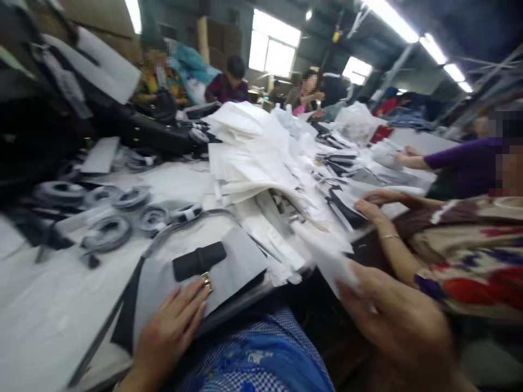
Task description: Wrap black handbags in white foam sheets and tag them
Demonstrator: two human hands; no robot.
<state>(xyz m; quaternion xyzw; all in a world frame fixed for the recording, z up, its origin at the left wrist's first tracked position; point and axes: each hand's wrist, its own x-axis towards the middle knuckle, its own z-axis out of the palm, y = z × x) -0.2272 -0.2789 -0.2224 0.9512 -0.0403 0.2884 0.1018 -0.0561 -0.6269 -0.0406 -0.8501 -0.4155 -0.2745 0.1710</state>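
In front of me on the table lies a black handbag (122, 326) with a sheet of white tissue paper (237, 256) over its front. A black strap flap (199, 260) with a gold buckle (207, 282) sits on top of the paper. My left hand (174, 321) rests on the paper, its fingers stretched out and the tips touching the buckle. Off to the right, my right hand (396, 310) is closed on a piece of white paper (327, 258). Motion blurs both that hand and its paper.
A tall pile of white paper sheets (253, 147) stands mid-table. Coiled grey-wrapped straps (107, 233) lie at left, beside black bags (134, 128). A co-worker's hands (373, 207) work close on my right, over black pieces. Several other people sit farther back.
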